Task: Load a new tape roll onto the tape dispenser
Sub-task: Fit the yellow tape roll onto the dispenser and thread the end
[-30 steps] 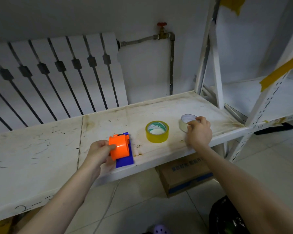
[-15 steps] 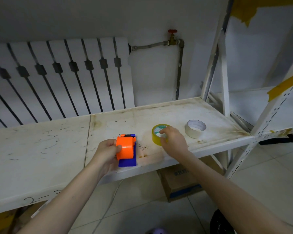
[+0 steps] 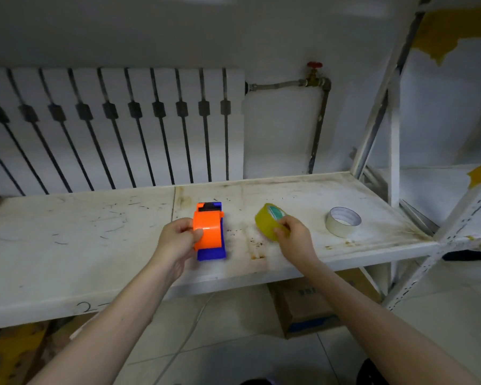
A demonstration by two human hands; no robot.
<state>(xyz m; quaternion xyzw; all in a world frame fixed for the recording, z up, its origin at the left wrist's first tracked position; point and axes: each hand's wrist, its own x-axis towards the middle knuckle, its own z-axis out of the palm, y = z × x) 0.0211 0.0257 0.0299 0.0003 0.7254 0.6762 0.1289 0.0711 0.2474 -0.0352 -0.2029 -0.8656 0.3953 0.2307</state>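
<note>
yellow tape roll [image 3: 268, 221] tilted in right grip [image 3: 290, 237]

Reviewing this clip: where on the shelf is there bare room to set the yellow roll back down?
Widest bare stretch: the shelf left of the left hand and orange dispenser. A smaller patch lies between the yellow roll in the right hand and the white roll. It is tight between dispenser and yellow roll.

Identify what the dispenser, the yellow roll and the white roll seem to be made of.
Tape dispenser: likely moulded plastic, glossy orange over blue, with a highlight on the curve. Yellow tape roll: probably translucent plastic film, smooth and slightly shiny. White tape roll: matte, perhaps paper or cloth tape; blur leaves it open.
</note>
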